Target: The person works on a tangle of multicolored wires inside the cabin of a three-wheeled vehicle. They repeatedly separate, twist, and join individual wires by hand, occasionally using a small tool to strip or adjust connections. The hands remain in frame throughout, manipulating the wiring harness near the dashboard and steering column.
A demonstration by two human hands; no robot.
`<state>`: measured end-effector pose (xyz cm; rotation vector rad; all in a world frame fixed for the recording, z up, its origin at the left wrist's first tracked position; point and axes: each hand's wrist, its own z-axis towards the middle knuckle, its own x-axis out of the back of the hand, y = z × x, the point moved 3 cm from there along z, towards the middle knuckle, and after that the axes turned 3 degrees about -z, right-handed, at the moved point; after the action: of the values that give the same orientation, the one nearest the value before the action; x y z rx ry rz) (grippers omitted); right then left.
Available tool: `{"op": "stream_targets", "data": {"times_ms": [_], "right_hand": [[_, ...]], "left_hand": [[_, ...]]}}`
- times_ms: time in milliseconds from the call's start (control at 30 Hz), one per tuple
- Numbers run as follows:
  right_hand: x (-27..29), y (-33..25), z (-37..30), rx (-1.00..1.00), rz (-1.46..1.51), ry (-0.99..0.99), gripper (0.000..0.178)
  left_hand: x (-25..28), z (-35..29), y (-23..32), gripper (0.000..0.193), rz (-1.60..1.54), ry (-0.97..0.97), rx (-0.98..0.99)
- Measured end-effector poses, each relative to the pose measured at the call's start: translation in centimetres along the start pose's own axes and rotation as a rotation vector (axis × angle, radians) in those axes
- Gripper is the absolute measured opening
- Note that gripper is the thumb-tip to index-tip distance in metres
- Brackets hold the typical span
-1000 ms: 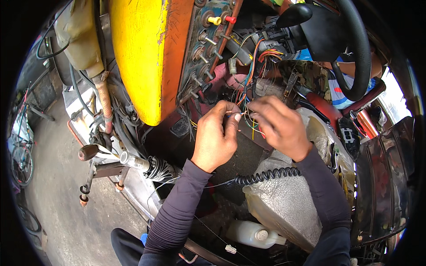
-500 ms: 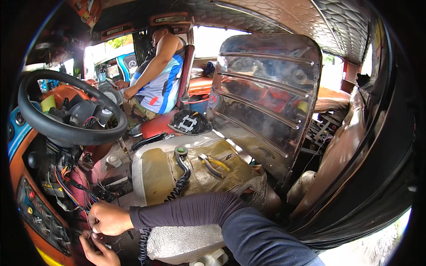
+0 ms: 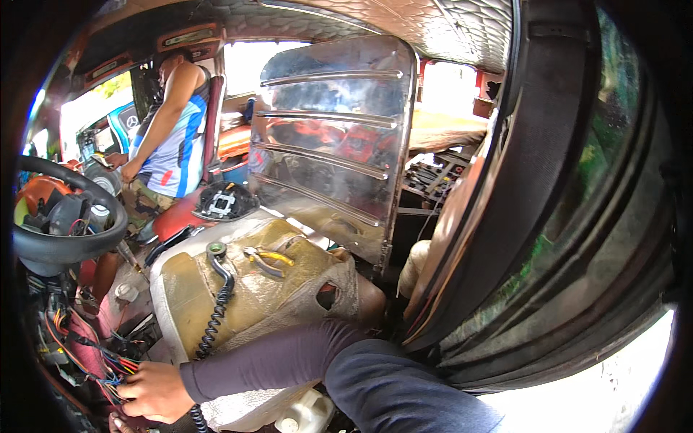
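Note:
My right hand (image 3: 155, 393), in a dark sleeve reaching across from the lower right, is closed with its fingertips pinched among thin coloured wires (image 3: 115, 366). The wires come down from below the steering wheel (image 3: 68, 249) and run behind my fingers, so the exact grip is partly hidden. Just below it, only a few fingertips of my left hand (image 3: 119, 424) show at the lower edge. Pliers with yellow and dark handles (image 3: 268, 261) lie on the worn, gold-brown padded cover (image 3: 281, 299). Beside them runs a black coiled cord (image 3: 211, 325) from a bent lever with a round top (image 3: 216, 250).
Another person (image 3: 173, 137) sits at the far left, holding a small object. A ribbed metal-like panel (image 3: 328, 155) stands upright behind the cover. A black cap-like item (image 3: 222, 200) lies on a red surface. A white plastic jug (image 3: 307, 413) sits below my forearm; dark curtain (image 3: 534, 187) hangs right.
The view has swung right, so everything sits further left in it. My right hand stays at the wires; most of my left hand has dropped out of the picture.

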<state>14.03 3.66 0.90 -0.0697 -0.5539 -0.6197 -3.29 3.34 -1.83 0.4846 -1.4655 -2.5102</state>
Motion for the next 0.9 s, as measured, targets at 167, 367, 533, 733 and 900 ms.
{"op": "stream_targets", "data": {"times_ms": [167, 367, 533, 733, 900], "right_hand": [[-3.2, 3.1, 1.2, -0.179, -0.018, -0.213, 0.02], [-3.2, 2.3, 2.5, -0.177, 0.032, -0.025, 0.02], [-0.1, 1.4, 3.4, -0.205, 0.023, -0.139, 0.018], [5.0, 4.1, 4.1, -0.546, 0.715, -0.254, 0.018], [11.4, 7.8, 5.6, -0.793, 0.734, -0.561, 0.026]], "left_hand": [[0.8, 0.9, -1.3, 0.033, -0.19, 0.011, 0.119], [1.3, 1.2, -1.9, 0.037, 0.039, -0.033, -0.052], [-0.3, 1.8, -0.1, 0.037, -0.323, -0.07, 0.241], [0.0, 1.9, -0.6, 0.028, 0.016, 0.008, -0.126], [-0.6, 2.0, -3.3, 0.015, -0.257, -0.002, -0.019]]}}
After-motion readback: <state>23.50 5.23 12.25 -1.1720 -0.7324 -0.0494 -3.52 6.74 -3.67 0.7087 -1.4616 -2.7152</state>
